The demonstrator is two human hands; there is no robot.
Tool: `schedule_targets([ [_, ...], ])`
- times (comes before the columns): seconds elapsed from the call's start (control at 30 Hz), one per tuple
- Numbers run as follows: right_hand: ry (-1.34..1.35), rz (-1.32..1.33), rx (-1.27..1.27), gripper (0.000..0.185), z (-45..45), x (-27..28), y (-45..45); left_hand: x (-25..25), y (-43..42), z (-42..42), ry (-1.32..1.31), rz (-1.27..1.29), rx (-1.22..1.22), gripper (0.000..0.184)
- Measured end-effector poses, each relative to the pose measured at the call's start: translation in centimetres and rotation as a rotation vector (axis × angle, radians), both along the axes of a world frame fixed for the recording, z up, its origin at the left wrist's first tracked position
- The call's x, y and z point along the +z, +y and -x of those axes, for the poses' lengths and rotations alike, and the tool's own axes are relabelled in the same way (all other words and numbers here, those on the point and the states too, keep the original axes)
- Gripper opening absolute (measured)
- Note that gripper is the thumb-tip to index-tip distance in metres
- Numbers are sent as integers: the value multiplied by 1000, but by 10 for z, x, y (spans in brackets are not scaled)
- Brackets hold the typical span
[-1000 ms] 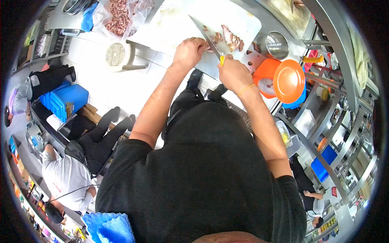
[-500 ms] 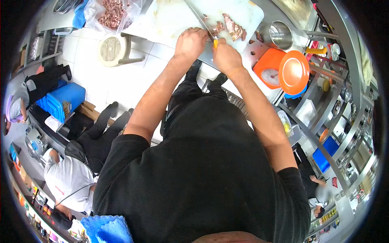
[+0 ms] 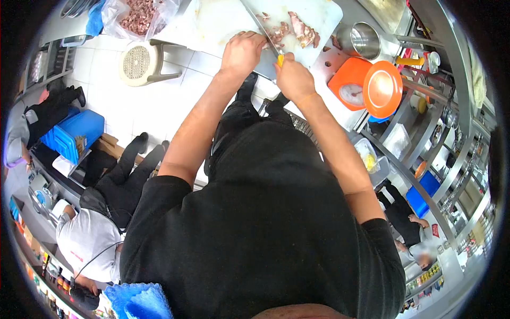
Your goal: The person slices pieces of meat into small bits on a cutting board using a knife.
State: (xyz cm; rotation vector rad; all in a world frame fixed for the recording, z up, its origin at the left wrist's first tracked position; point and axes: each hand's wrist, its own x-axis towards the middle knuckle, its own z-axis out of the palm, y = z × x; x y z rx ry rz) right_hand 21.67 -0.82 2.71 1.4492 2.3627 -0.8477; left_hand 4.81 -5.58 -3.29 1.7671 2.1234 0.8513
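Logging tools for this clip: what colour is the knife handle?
The knife handle is yellow, showing best in the head view.

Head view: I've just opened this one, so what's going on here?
A person works with a knife at a white cutting board. The right grip is closed around its yellow handle, while the left grip is at the board's near edge, close to the knife; whether it holds anything is unclear. Pieces of meat lie to the knife's right, and a clear bag of chopped meat is off to the left.
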Motion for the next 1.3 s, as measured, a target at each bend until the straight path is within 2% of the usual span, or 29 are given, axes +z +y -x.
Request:
schedule_targets([
  [0.17,35,-46,95,39,15,12,27,9,3,4,-8,-9,-12,12],
  [0.37,-38,-7,95,37,-3,46,-1,10,-3,3,-49,31,34,11],
  [0.53,5,-16,-3,43,1,-1,-15,2,0,7,-43,26,10,11],
  [0.67,62,-39,47,45,12,-13,4,4,-4,8,-70,66,1,14],
  [0.87,9,-40,115,41,13,44,7,10,-9,17,-70,13,0,19],
  [0.97,-38,-27,114,39,8,55,-6,15,-11,21,-8,-20,4,19],
  [1.1,-70,-33,88,38,5,41,-16,11,-7,22,56,6,-21,16],
  [1.2,-31,-50,43,37,7,5,-15,5,-4,22,56,15,-26,13],
  [1.3,31,-50,81,38,20,1,3,2,-1,24,46,28,-35,14],
])
